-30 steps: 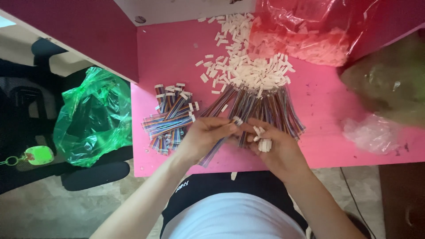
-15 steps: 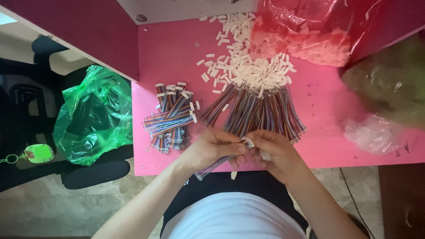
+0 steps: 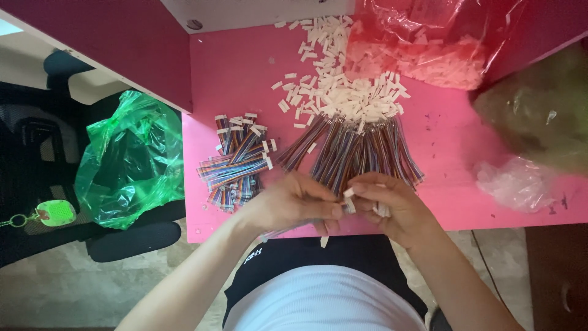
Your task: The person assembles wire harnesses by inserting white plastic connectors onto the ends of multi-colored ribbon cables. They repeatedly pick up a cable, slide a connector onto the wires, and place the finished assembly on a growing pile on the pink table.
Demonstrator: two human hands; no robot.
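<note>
My left hand pinches the end of a multicoloured ribbon cable at the near edge of the pink table. My right hand meets it, holding small white plastic connectors, one pressed at the cable's end. Just beyond both hands lies a fan of multicoloured ribbon cables. A smaller pile of cables with white connectors on their ends rests left of my left hand. A heap of loose white connectors spreads across the table's far middle.
A clear red-tinted bag of white connectors sits at the far right. A crumpled clear bag and a larger cloudy bag lie at the right. A green plastic bag hangs left of the table, over a black chair.
My hands have come together at the table's near edge. The right hand, which held a white connector apart, now presses it against the cable end held by the left.
</note>
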